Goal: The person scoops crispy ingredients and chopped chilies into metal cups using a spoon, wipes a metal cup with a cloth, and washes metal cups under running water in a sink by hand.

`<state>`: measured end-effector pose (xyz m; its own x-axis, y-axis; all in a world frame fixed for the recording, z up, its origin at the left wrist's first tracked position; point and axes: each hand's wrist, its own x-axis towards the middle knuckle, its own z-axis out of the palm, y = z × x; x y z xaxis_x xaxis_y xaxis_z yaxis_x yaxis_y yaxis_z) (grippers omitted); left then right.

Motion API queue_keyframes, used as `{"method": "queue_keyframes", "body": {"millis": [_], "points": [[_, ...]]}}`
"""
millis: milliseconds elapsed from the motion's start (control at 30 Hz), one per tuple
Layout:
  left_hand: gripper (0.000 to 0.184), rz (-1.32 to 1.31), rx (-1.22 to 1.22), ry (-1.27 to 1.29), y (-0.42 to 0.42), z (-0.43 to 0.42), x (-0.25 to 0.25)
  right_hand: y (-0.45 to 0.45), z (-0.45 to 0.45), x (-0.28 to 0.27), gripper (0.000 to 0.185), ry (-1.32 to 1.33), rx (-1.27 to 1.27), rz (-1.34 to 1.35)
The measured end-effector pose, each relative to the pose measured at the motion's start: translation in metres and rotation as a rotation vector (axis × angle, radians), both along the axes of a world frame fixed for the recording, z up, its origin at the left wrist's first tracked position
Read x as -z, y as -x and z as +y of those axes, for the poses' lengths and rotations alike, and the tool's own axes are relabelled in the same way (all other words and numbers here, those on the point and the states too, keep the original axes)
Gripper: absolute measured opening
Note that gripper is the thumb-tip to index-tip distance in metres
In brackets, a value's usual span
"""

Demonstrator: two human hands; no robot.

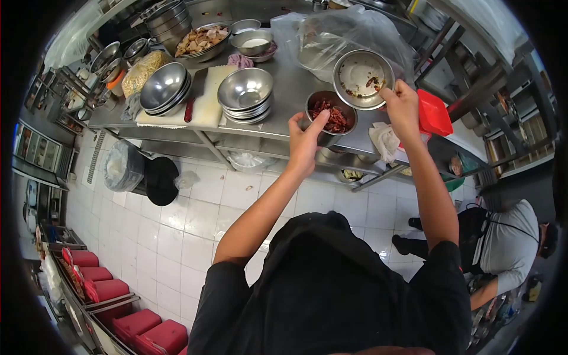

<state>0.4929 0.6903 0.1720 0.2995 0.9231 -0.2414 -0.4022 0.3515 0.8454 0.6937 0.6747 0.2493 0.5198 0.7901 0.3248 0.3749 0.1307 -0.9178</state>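
Observation:
My left hand (305,139) grips the near left side of a metal bowl of dried red chilies (336,120), its thumb over the rim. In my right hand (402,106) is a second metal bowl (358,78), tilted, with a few chili pieces and dark bits on its inside. This bowl is held just above and to the right of the chili bowl, its edge overlapping the chili bowl's upper right rim. A white cloth (384,142) and a red plastic container (433,112) are near my right forearm.
Stacked metal bowls (245,92), a cutting board (212,97) and a red-handled knife (189,110) are on the steel counter (285,109). Plastic sheeting (355,35) lies behind. A black bin (161,180) stands on the floor. Another person (509,242) bends at the right.

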Motion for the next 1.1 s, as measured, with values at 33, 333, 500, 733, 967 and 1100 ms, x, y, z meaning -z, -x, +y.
{"method": "queue_keyframes", "body": {"millis": [33,333,500,733,967,1100], "points": [[0.086,0.024,-0.001,0.000,-0.003,-0.001,0.003,-0.002,-0.003,0.001,0.021,0.003,0.009,-0.029],[0.043,0.218,0.070,0.064,-0.006,0.000,0.027,-0.027,-0.082,-0.012,0.012,0.047,0.060,0.406],[0.031,0.325,0.187,-0.074,-0.008,0.011,-0.017,-0.067,-0.169,-0.018,0.012,0.194,0.207,0.262],[0.029,0.591,0.524,-0.757,-0.098,-0.009,-0.112,-0.141,-0.264,-0.004,0.012,0.198,0.414,0.338],[0.032,0.367,0.742,-0.975,-0.314,-0.080,-0.192,-0.248,-0.330,0.033,0.014,0.132,0.533,0.431],[0.033,0.279,0.692,-1.087,-0.473,-0.090,-0.196,-0.299,-0.363,0.056,0.015,0.130,0.628,0.483]]}}
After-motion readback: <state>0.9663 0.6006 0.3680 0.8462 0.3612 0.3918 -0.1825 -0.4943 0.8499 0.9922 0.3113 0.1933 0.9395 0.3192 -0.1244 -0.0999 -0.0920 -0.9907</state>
